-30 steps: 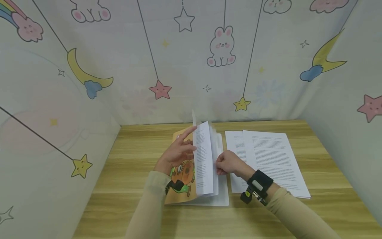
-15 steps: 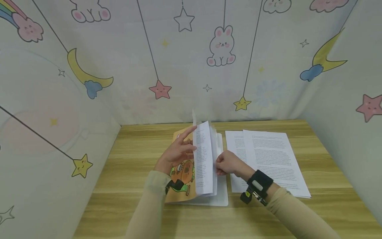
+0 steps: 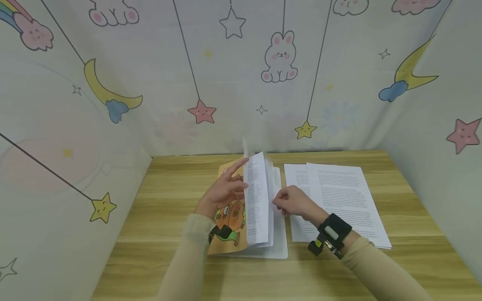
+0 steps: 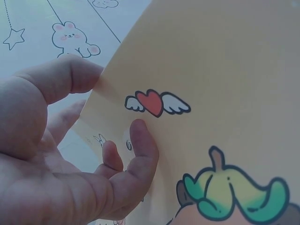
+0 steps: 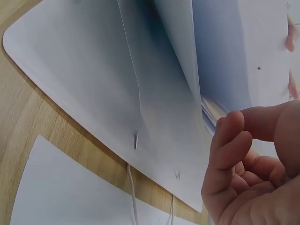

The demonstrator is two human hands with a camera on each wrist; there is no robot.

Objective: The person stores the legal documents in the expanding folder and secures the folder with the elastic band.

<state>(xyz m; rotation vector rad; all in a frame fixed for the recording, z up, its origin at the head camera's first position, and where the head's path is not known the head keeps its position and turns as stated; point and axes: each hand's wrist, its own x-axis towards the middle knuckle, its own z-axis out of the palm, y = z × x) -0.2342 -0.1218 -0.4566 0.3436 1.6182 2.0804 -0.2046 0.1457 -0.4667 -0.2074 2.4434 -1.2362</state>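
A display folder (image 3: 280,251) with an orange cartoon cover (image 4: 225,56) lies partly opened on the table, its cover and leaves standing up. My left hand (image 3: 224,192) grips the raised cover at its free edge, some fingers lying against the cartoon side in the left wrist view. A printed sheet (image 3: 257,200) faces right among the raised leaves. My right hand (image 3: 295,201) is at the leaves' right edge. In the right wrist view its thumb and forefinger tips (image 5: 233,119) meet in a pinch at the edge of the thin leaves (image 5: 211,110).
Loose printed sheets (image 3: 340,200) lie overlapping to the right of the folder, partly under my right forearm. The wood-grain table (image 3: 169,188) is walled at the back and sides by cartoon-print cloth (image 3: 241,83). Each wrist wears a strapped camera.
My right hand has shifted slightly up, and its wrist has swung a little right. The left hand and the raised cover stay put.
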